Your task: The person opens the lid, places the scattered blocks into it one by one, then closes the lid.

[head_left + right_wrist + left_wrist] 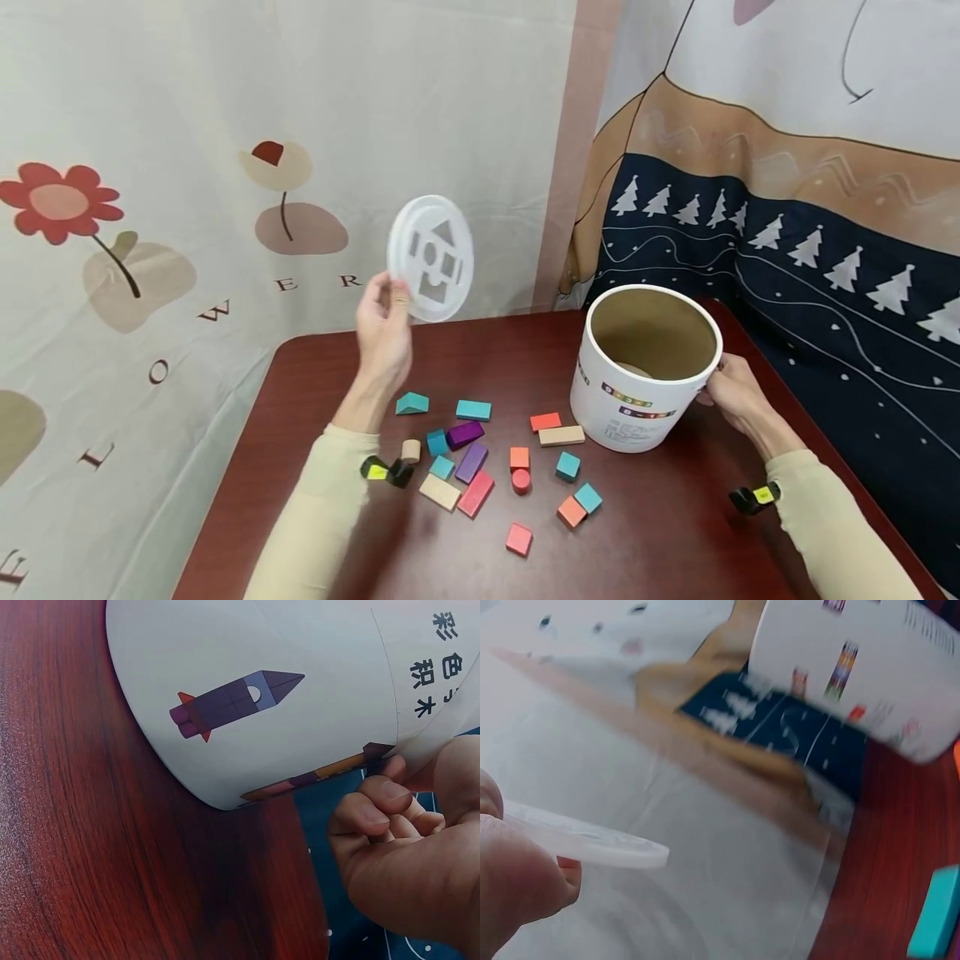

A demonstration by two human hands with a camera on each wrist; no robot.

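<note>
In the head view my left hand [385, 329] grips a round white lid [441, 249] by its lower left edge, raised above the table. Several shaped holes are cut through this lid, which stands nearly upright. Seen edge-on in the left wrist view, the lid [607, 844] sits between thumb and fingers. A large white bucket [626, 408] stands uncovered at the table's right, its inside tan. My right hand [735, 387] holds the bucket's right side just under the rim. The right wrist view shows curled fingers [375, 814] against the bucket wall [315, 735], which bears a rocket picture.
Scattered over the dark red table [480, 358] are several coloured blocks, among them a teal triangle [412, 404], a purple block [471, 462], a red cylinder [521, 481] and a plain wooden bar [561, 436]. Printed curtains [450, 100] hang behind the table.
</note>
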